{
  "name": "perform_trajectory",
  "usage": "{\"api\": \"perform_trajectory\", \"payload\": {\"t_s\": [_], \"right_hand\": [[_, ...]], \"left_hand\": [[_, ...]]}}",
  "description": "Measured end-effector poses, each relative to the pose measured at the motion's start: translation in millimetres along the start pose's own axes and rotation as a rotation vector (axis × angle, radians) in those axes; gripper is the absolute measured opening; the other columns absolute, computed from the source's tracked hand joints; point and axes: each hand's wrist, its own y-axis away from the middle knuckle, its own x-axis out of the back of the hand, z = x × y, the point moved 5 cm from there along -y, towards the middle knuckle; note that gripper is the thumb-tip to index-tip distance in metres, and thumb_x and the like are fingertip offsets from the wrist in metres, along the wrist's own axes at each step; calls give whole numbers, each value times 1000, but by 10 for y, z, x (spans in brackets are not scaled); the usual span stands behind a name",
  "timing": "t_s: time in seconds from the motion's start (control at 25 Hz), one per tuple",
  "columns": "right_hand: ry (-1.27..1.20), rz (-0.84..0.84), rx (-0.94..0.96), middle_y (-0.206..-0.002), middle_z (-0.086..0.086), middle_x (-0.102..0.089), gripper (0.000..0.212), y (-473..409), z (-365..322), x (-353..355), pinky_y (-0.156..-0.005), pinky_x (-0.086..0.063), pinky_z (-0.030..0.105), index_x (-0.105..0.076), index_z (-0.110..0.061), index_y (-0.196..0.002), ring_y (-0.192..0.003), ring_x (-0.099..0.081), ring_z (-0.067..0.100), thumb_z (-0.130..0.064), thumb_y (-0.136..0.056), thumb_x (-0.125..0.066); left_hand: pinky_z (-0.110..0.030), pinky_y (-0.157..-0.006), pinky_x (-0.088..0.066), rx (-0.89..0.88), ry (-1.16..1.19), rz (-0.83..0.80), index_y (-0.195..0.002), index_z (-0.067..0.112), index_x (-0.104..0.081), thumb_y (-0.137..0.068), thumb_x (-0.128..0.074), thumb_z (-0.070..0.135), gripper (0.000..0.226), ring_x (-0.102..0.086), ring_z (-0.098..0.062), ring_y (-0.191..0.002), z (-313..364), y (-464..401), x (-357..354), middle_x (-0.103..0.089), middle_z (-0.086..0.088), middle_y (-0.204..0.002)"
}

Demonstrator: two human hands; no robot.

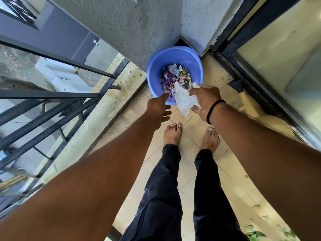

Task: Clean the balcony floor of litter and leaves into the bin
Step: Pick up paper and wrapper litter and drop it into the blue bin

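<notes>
Right hand pinches a crumpled white tissue between fingers and thumb, right over the near rim of the blue bin. Left hand is loose, fingers relaxed, holding nothing, index tip touching or nearly touching the bin's near rim; we can't tell which.

The bin sits in the wall corner and is part full of wrappers. Most of the tissue hangs outside the rim, on our side of the bin.

Risks as we judge them:
- Release from here and the tissue likely drops on the floor tile just short of the bin, near our feet. Hand needs to go further in over the bin first.
- It's light; any draught through the railing left of the bin could carry it off.
- Leaves well behind the bin, bottom right, aren't picked up yet.
</notes>
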Motion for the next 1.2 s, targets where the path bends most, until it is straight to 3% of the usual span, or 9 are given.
{"api": "perform_trajectory", "payload": {"t_s": [0.16, 0.24, 0.4, 0.48, 0.64, 0.76, 0.88, 1.08, 1.2], "right_hand": [[-56, 4, -39, -104, 11, -65, 26, -96, -5, -151, -54, -45, 28, -65, -10, -115, -89, -56, 27, -5, -89, -70], [-101, -42, -43, -94, 9, -62, 22, -141, -86, -260, -49, -48, 24, -64, -7, -114, -78, -57, 24, -6, -92, -67], [-178, -85, -22, -117, 14, -57, 23, -219, -205, -282, -91, -52, 37, -51, -12, -122, -108, -59, 33, -8, -100, -56], [-198, -43, 17, -136, 17, -51, 50, -172, -179, -158, -95, -48, 40, -39, -13, -146, -121, -56, 36, -8, -100, -57], [-324, 31, 105, -106, 9, -62, 46, 335, -97, 336, -82, -53, 33, -42, -14, -143, -98, -63, 27, -5, -99, -54], [-389, 67, 179, -109, 18, -63, 18, 1279, -137, 1020, -89, -52, 38, -52, -10, -116, -98, -65, 34, -3, -101, -49], [-380, 128, 273, -82, 11, -65, 10, 2590, -173, 1727, -64, -48, 30, -63, -9, -99, -70, -59, 23, -4, -97, -55], [-389, 253, 432, -67, 5, -62, 9, 4425, 71, 2857, -54, -34, 26, -70, -11, -89, -52, -46, 14, -7, -95, -63], [-506, 476, 584, -67, 7, -61, 8, 5222, 335, 3687, -50, -32, 24, -68, -8, -91, -47, -44, 14, -5, -95, -61]], "left_hand": [[-29, -56, -59, 45, 43, -129, -102, 10, -64, -95, -69, 34, 26, -70, -19, -67, -36, -112, -96, -71, -9, -85], [-25, -49, -56, -10, 142, -31, -91, 8, -62, -93, -72, 17, 13, -65, -14, -52, 54, -143, -54, -69, -7, -70], [-38, -86, -54, -105, 116, 149, -118, 6, -61, -91, -74, 31, 40, -62, -28, -92, 237, -196, 87, -63, -12, -106], [-37, -79, -45, -122, 59, 161, -109, 7, -56, -92, -71, 28, 31, -50, -27, -90, 231, -121, 66, -51, -12, -104], [-35, -67, -33, -188, 25, 158, -76, 13, -57, -92, -69, 26, 23, -40, -21, -76, 122, 308, 13, -50, -11, -88], [-33, -65, -42, -248, -124, -34, -80, 14, -67, -96, -63, 25, 21, -57, -20, -75, 126, 1185, -96, -65, -8, -85], [-32, -71, -49, -250, -370, -312, -115, 16, -61, -97, -64, 13, 19, -64, -26, -87, 116, 2377, -105, -68, -10, -101], [-42, -86, -56, -366, -560, -491, -136, 24, -51, -99, -60, 21, 38, -73, -32, -101, 158, 3953, -167, -74, -11, -115], [-37, -77, -54, -463, -705, -612, -133, 21, -54, -102, -53, 18, 31, -72, -29, -91, 21, 4591, -878, -72, -14, -118]]}}
